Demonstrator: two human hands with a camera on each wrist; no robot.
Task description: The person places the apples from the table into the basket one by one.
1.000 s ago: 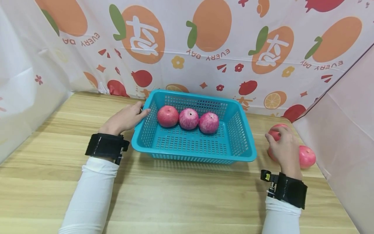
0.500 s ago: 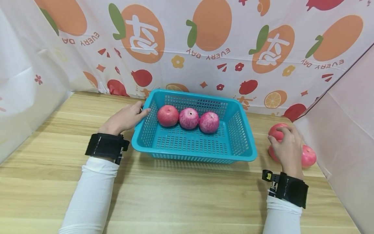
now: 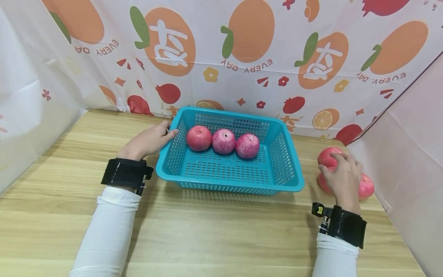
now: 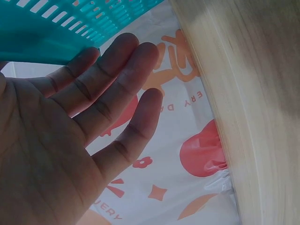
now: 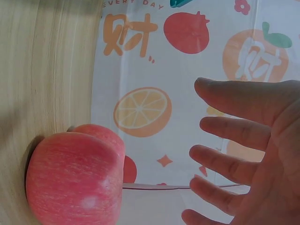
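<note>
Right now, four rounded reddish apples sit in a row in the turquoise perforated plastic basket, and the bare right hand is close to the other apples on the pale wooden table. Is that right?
Not quite: the head view shows three apples in the basket, not four. They do sit in a row, and the right hand is close to the other apples on the table.

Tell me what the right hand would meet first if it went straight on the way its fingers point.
Probably the back apple: in the head view, the right hand overlaps its edge. Depth is unclear, and the front apple is also close.
</note>
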